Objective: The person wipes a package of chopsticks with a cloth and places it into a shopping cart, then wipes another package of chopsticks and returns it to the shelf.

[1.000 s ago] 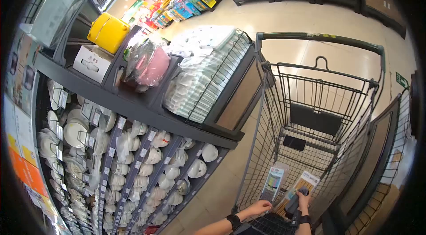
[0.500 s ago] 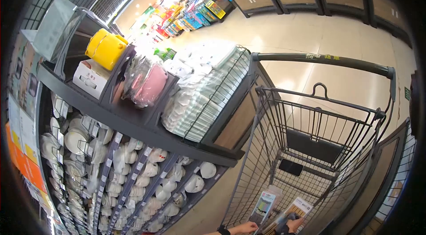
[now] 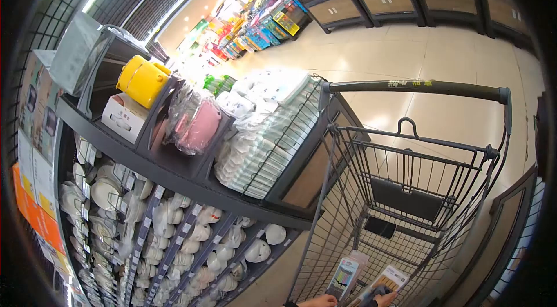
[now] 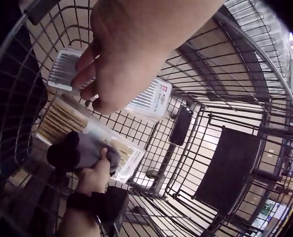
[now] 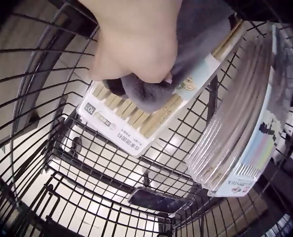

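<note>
In the left wrist view, my right hand [image 4: 93, 178] grips a dark grey, soft, cloth-like bundle [image 4: 92, 150] with a black end. The bundle lies over a flat pack of wooden chopsticks [image 5: 112, 131], hiding its middle in the right wrist view. My left hand [image 4: 129, 64] is above a second pack, of grey chopsticks [image 4: 151, 101], its fingers relaxed and holding nothing. Both packs are inside a wire shopping cart [image 3: 441, 150]. At the bottom edge of the head view both hands are partly cut off.
A dark, flat, phone-like rectangle [image 3: 380, 226] sits farther along the cart. To the left stands a shelf unit with white bowls [image 3: 257, 251], stacked wrapped dishes [image 3: 255, 165], a yellow container [image 3: 141, 82] and a pink item in plastic [image 3: 198, 127]. Wooden-fronted display stands [image 3: 394, 1] line the back.
The head view has tilted upward, so cart and hands appear lower in the picture. My right hand keeps hold of the grey bundle over the wooden chopsticks, and my left remains near the grey chopsticks.
</note>
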`<state>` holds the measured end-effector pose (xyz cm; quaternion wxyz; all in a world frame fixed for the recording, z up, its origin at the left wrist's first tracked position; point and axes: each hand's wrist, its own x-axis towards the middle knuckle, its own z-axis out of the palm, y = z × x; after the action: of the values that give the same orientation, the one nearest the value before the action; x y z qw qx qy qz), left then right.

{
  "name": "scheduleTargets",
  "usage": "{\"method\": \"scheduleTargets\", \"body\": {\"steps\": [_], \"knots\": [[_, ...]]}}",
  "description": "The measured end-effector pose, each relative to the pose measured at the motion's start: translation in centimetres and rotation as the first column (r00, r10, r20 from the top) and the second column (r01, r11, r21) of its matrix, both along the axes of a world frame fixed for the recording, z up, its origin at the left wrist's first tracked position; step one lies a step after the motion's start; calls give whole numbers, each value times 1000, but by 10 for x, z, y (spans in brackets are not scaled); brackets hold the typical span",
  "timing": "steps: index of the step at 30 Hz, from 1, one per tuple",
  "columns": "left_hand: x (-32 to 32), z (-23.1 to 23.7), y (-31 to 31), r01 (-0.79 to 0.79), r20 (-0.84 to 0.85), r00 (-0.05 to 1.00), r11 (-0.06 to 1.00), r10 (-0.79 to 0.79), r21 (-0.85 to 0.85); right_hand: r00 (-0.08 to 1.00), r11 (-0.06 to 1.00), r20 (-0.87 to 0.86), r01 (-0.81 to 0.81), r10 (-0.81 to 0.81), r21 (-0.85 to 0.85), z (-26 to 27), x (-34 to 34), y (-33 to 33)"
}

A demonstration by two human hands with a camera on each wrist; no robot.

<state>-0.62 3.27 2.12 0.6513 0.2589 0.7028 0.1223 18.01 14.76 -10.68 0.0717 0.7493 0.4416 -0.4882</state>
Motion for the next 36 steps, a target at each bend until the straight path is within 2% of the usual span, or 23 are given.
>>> {"method": "scheduleTargets", "body": {"steps": [2, 5, 9, 10, 11, 13, 16, 19, 22, 28, 29, 31, 32, 33, 35, 36], "knots": [[-4, -2, 0, 86, -50, 995, 996, -85, 8, 1000, 1000, -4, 5, -5, -8, -2, -4, 2], [-5, 8, 1, 37, -38, 999, 993, -33, 111, 1000, 1000, -2, 9, -9, -14, -2, -9, 5], [-7, 27, 12, 94, -50, 995, 992, -90, 87, 1000, 1000, 5, 5, -5, -4, -4, -14, 14], [-9, 17, 5, 139, -104, 987, 973, -122, 185, 1000, 1000, 4, 2, -2, -2, -5, -14, 15], [-10, 15, 2, 94, -80, 993, 985, -83, 144, 1000, 1000, 3, -3, 3, 1, -6, -15, 16], [-1, 44, 11, 8, -32, 999, 999, -6, 51, 1000, 1000, 2, -7, 7, 4, -6, -15, 17], [-3, 31, -2, -23, 35, 999, 996, 20, 91, 1000, 1000, -2, -8, 8, 10, -8, -14, 15], [-3, 34, -6, 20, 3, 1000, 999, -20, 39, 1000, 1000, -7, -9, 9, 27, -10, -13, 12], [-2, 24, -23, 54, -41, 998, 995, -51, 87, 1000, 999, -19, -8, 9, 46, -13, -7, 5], [4, -2, -66, 49, -16, 999, 967, -46, 250, 997, 991, -79, 22, -11, 131, -5, 3, -3], [7, 9, -66, -2, 8, 1000, 977, 0, 214, 995, 992, -101, 29, -17, 119, 0, 5, -7], [17, 52, -46, -101, 68, 993, 985, 92, 137, 998, 986, 52, -21, 30, -168, -40, -1, 6], [19, 65, -35, -133, 141, 980, 990, 139, -50, 993, 996, -78, -89, 88, -3, -34, 5, 3], [19, 42, -40, -130, 157, 978, 991, 135, -38, 968, 976, -190, -135, 166, 169, -23, 10, 1], [14, -28, -45, -119, 192, 974, 993, 119, -9, 925, 968, -344, -78, 159, 238, -3, 7, -1], [19, -28, -41, -137, 223, 965, 991, 135, -9, 919, 943, -273, -218, 286, 252, 5, 5, -1]]}}
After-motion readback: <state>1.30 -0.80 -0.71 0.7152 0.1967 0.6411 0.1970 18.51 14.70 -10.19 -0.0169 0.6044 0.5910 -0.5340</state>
